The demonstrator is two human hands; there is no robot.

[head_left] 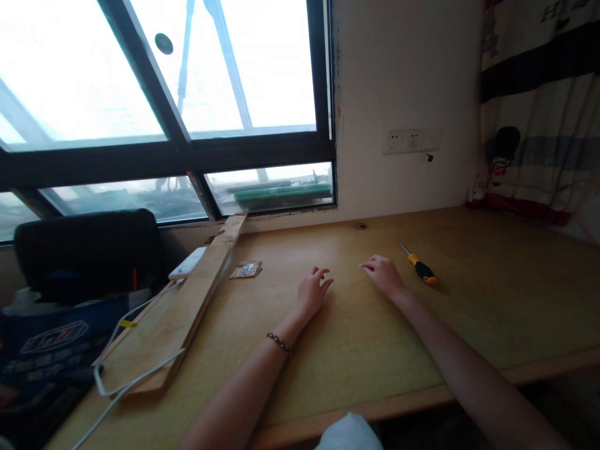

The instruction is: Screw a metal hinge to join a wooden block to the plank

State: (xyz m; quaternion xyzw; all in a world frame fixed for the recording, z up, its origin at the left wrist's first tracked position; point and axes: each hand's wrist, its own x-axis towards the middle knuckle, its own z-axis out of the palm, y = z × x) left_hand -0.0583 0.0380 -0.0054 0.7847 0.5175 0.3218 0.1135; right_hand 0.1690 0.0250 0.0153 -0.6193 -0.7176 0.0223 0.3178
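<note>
My left hand, with a dark beaded bracelet on the wrist, is over the middle of the wooden table, its thumb and fingers apart and nothing between them. To its right, my right hand pinches a small, pale, thin piece between thumb and fingertips; it is too small to name. Beyond the right hand lies a screwdriver with a yellow and black handle, its shaft toward the back. Left of my left hand, a small flat brown piece with a grey patterned face rests on the table.
Long wooden boards lie along the table's left side, with a white power strip and its white cable. A black chair stands beyond them. A wall socket panel and a curtain are at the back right.
</note>
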